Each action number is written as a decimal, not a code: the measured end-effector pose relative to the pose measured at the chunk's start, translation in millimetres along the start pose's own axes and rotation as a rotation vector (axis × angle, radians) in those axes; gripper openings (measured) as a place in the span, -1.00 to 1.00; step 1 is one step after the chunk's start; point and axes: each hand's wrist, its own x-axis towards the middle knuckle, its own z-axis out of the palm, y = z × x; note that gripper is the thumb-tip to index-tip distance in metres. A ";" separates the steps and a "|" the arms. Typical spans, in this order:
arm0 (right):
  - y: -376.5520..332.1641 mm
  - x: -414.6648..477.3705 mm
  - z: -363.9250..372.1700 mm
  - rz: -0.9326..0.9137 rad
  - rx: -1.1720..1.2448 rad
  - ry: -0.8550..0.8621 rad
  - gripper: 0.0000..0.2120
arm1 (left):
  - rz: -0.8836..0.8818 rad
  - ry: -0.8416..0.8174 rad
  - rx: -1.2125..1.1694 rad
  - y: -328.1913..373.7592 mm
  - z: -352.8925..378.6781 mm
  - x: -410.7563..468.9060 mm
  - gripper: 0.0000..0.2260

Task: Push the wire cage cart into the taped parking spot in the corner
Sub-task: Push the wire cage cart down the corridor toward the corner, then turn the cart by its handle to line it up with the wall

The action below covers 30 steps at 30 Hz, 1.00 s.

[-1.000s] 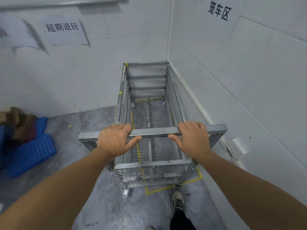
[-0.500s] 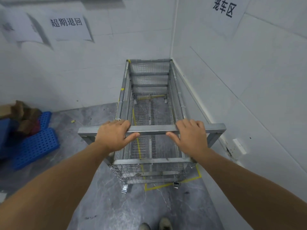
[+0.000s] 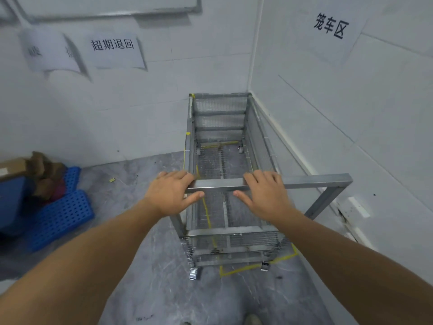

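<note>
The wire cage cart (image 3: 234,240) stands lengthwise along the right wall, its far end at the corner. Yellow floor tape (image 3: 246,269) shows in front of its near end and through the mesh floor. The near left caster (image 3: 193,274) sits left of the tape corner. My left hand (image 3: 172,192) and my right hand (image 3: 263,193) lie on the cart's handle bar (image 3: 219,185), fingers draped over the top, thumbs spread just under it.
Blue perforated plastic pallets (image 3: 58,216) with cardboard boxes (image 3: 14,166) lie on the floor at left. White walls with paper signs (image 3: 112,44) close the corner. A wall socket (image 3: 358,207) sits low on the right wall. Grey floor lies behind the cart.
The cart has rolled a little farther toward the corner. My fingers have straightened over the bar. My foot has slid back toward the bottom edge of the view.
</note>
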 end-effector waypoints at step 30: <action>-78.3 32.4 29.8 -0.119 -0.026 0.130 -0.60 | 0.070 0.045 -0.140 -35.4 16.2 -10.7 -0.59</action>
